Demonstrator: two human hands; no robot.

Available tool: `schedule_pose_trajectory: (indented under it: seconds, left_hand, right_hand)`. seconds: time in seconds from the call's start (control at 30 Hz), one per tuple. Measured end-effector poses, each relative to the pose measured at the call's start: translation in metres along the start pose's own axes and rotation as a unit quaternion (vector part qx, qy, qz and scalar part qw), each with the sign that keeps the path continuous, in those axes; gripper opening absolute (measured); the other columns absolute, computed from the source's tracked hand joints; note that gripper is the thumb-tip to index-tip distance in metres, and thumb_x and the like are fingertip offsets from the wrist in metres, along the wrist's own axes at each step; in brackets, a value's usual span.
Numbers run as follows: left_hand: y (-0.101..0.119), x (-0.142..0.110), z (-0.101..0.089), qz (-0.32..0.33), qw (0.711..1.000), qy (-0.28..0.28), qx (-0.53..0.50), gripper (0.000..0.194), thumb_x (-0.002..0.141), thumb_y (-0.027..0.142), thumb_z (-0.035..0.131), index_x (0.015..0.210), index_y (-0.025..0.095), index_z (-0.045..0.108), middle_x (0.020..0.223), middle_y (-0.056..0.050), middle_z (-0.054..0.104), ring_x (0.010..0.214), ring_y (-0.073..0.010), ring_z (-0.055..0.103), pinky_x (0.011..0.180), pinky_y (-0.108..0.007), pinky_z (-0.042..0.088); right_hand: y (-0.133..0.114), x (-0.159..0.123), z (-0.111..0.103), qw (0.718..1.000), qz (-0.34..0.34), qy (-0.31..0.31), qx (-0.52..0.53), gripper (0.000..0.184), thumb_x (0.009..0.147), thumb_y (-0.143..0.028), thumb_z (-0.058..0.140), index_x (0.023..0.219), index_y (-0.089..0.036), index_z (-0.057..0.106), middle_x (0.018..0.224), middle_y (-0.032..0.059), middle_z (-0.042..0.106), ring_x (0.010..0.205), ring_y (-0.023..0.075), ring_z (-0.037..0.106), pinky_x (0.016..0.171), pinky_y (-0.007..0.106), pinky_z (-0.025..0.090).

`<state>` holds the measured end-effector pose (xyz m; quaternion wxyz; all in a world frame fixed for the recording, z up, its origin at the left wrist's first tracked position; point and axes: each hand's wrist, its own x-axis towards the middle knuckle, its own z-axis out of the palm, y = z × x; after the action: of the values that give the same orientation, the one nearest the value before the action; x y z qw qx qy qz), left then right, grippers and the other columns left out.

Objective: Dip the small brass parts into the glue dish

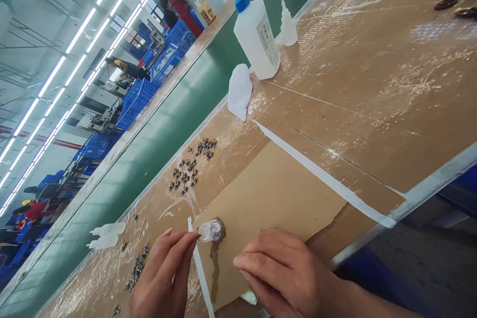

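Left hand pinches tiny dark piece beside clear plastic cup; right hand's fingers bunched, contents unclear. Small blue-and-gold parts lie beyond and left of left hand; share done unclear.

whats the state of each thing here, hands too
large bottle: upright, blue cap on
nozzle bottle: upright
white cloth or paper: crumpled or folded, unclear
cardboard: flat, dark streak by cup
clear cup: on cardboard, contents unclear
small parts: loose, in groups
left hand: pinching tiny dark piece
right hand: fingers curled
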<state>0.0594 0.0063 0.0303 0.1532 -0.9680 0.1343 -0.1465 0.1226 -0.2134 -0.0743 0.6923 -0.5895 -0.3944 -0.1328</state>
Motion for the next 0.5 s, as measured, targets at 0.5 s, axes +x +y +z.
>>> schedule_pose_trajectory:
  seconds: [0.5]
  left_hand:
    - [0.005,0.011,0.0,0.045,0.999,-0.014,0.01,0.021,0.089,0.015,0.05,0.107,0.017,0.06,0.1,-0.005,0.06,0.101,-0.0129,0.053,0.103,-0.023,0.033]
  right_hand:
    - [0.0,-0.001,0.001,1.0,-0.005,0.012,0.003,0.014,0.085,-0.003,0.05,0.094,-0.008,0.059,0.076,0.0069,0.058,0.07,0.0126,0.05,0.065,0.026,0.042]
